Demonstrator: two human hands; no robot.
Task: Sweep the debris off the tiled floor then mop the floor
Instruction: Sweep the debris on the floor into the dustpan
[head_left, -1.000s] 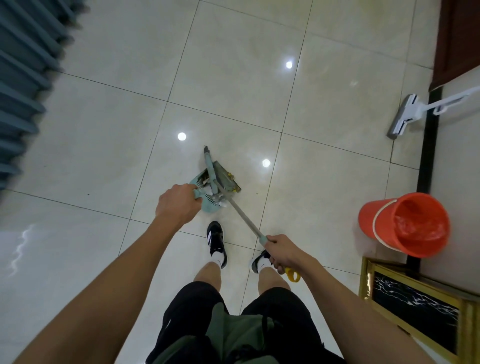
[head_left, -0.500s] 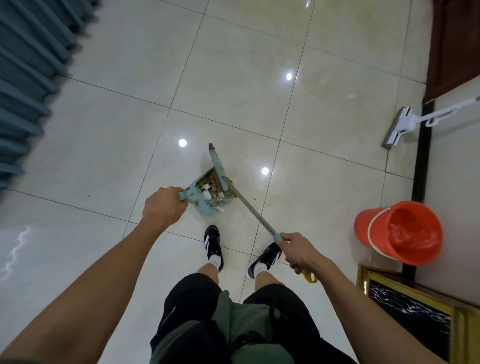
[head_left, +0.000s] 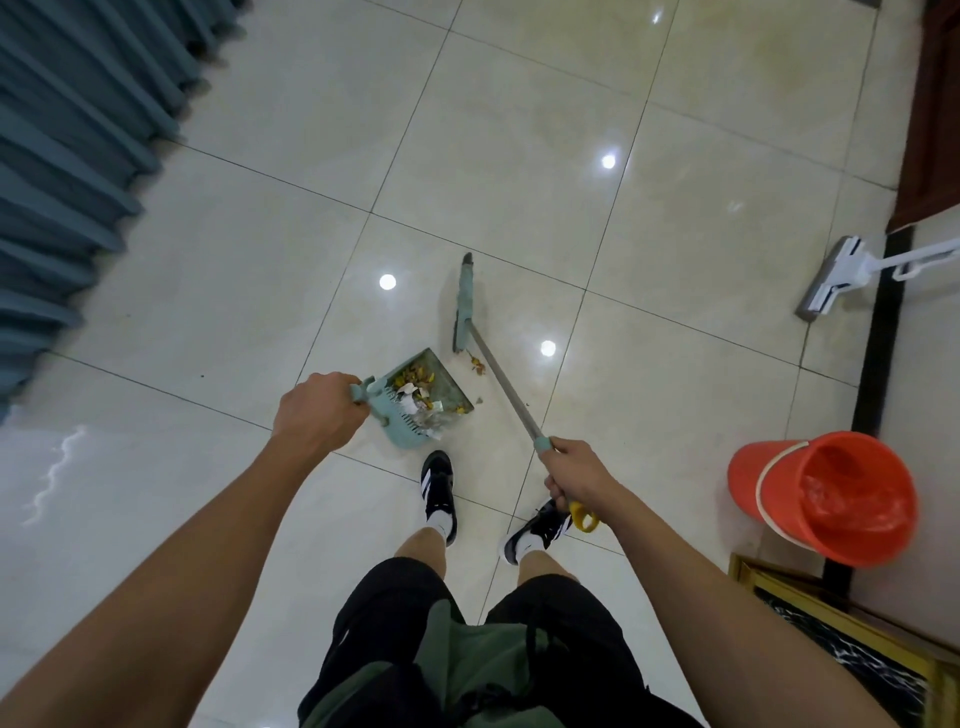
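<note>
The left hand is curled round the handle of a pale green dustpan, which rests on the tiled floor just ahead of the person's shoes and holds yellow-brown leaf bits and scraps of white paper. The right hand grips the top end of the broom, fingers wrapped round the grip with a yellow end cap sticking out below the palm. The broom's metal pole slants up and to the left to a narrow green head, which sits on the floor just beyond the dustpan's open mouth and apart from it. A few bits of debris lie on the tile between the broom head and the dustpan, close to the pole, and another small speck lies near the pan's right corner. To the right, an orange bucket lined with a red bag stands near the wall. Farther back, a white flat mop rests with its head on the floor. Blue-grey curtains hang along the left edge.
</note>
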